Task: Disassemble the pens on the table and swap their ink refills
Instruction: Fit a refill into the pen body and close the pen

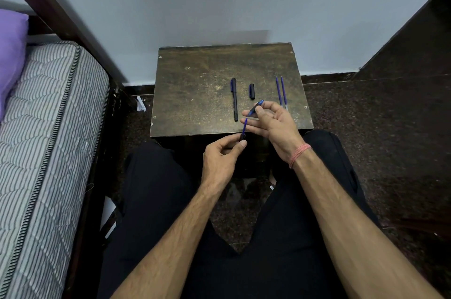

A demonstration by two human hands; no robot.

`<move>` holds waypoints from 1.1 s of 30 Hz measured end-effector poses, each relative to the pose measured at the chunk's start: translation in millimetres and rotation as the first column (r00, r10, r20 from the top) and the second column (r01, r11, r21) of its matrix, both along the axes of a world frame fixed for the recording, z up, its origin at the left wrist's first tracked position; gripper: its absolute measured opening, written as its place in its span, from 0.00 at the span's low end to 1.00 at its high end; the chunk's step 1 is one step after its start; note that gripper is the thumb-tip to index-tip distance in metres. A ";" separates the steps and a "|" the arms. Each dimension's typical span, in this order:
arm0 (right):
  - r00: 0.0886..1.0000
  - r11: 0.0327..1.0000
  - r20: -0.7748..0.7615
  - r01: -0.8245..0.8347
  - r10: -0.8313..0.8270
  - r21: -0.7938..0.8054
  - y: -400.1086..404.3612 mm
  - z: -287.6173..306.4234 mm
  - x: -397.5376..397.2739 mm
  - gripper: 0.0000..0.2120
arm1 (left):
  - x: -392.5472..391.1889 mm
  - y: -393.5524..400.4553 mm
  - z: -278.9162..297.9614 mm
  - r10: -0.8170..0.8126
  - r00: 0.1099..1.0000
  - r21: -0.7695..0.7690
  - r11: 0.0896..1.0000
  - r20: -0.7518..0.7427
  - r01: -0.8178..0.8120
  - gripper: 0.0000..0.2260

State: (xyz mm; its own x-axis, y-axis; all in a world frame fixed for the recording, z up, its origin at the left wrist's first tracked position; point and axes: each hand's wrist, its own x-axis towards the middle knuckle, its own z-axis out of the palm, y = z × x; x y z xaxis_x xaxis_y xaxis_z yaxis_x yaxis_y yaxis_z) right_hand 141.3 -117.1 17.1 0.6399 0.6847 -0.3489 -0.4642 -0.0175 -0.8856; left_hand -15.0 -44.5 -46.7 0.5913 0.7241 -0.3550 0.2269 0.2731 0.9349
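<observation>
Worn table, capped pen, cap, two refills

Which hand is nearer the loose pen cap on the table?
Right. The right hand is just below the pen cap; the left hand sits farther back, off the table edge.

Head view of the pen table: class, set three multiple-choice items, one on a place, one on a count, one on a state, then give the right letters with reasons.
1. Where does the capped black pen lie?
A. left of the loose cap
B. on the mattress
C. on the floor

2. How many blue refills lie side by side at the right of the table?
A. none
B. two
C. five

3. What is the state of the pen in the hands?
A. capped and whole
B. lying untouched
C. pulled apart

Key: 1 A, it lies on the table beside the cap. 2 B, two thin sticks lie parallel. 3 C, the left hand grips the tip end with its blue refill showing, the right hand grips the barrel.
</observation>
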 end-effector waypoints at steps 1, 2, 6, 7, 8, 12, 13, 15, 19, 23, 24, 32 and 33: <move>1.000 1.000 0.000 -0.001 0.001 0.000 0.1 -1.3 0.4 0.03 | -0.4 0.0 0.2 -0.001 1.000 -0.001 1.000 -0.001 0.001 0.11; 1.000 1.000 0.001 -0.003 0.003 -0.001 0.2 -2.6 0.9 0.03 | -0.6 0.0 0.5 -0.004 1.000 0.003 1.000 -0.005 0.004 0.11; 0.997 0.997 0.056 -0.053 0.057 -0.063 2.2 -10.0 0.4 0.04 | 0.4 -1.8 2.2 0.013 1.000 0.017 1.000 0.000 -0.013 0.12; 0.994 0.993 0.080 -0.072 0.079 -0.091 3.4 -12.4 -0.5 0.04 | 0.3 -1.9 2.6 0.021 1.000 0.029 0.999 -0.003 -0.021 0.12; 0.990 0.990 0.100 -0.086 0.097 -0.116 4.6 -14.5 -1.2 0.04 | 0.3 -1.9 2.5 0.030 0.999 0.048 0.998 -0.009 -0.030 0.12; 0.990 0.989 0.100 -0.091 0.102 -0.113 5.9 -18.9 1.3 0.06 | -1.8 -0.2 2.6 0.053 0.999 0.088 0.995 -0.004 -0.052 0.12; 0.991 0.991 0.097 -0.084 0.095 -0.104 5.7 -19.2 2.3 0.05 | -1.8 0.3 2.9 0.054 0.999 0.090 0.995 0.001 -0.053 0.12; 0.990 0.992 0.111 -0.073 0.084 -0.102 5.6 -19.1 3.1 0.05 | -1.0 1.2 2.5 0.058 0.998 0.088 0.994 -0.001 -0.058 0.11; 0.974 0.985 0.202 -0.069 0.101 -0.161 3.9 -19.1 1.1 0.03 | 1.5 -0.3 1.8 0.049 0.998 0.129 0.991 -0.041 -0.044 0.11; 0.898 0.941 0.364 -0.134 0.249 -0.311 -0.4 -24.8 -3.2 0.04 | 2.0 -1.3 2.8 0.062 0.997 0.204 0.978 -0.049 -0.051 0.09; 0.900 0.939 0.353 -0.146 0.257 -0.312 -0.6 -24.7 -3.6 0.04 | 1.7 -1.2 2.7 0.068 0.996 0.206 0.977 -0.052 -0.056 0.08; 0.936 0.948 0.233 -0.206 0.264 -0.243 -4.1 -12.8 0.8 0.12 | 0.2 0.1 5.8 0.029 0.996 0.249 0.969 -0.087 -0.006 0.11; 0.948 0.956 0.182 -0.226 0.260 -0.189 -3.9 -11.4 2.2 0.14 | 0.5 -0.3 5.5 0.022 0.995 0.249 0.968 -0.094 0.002 0.11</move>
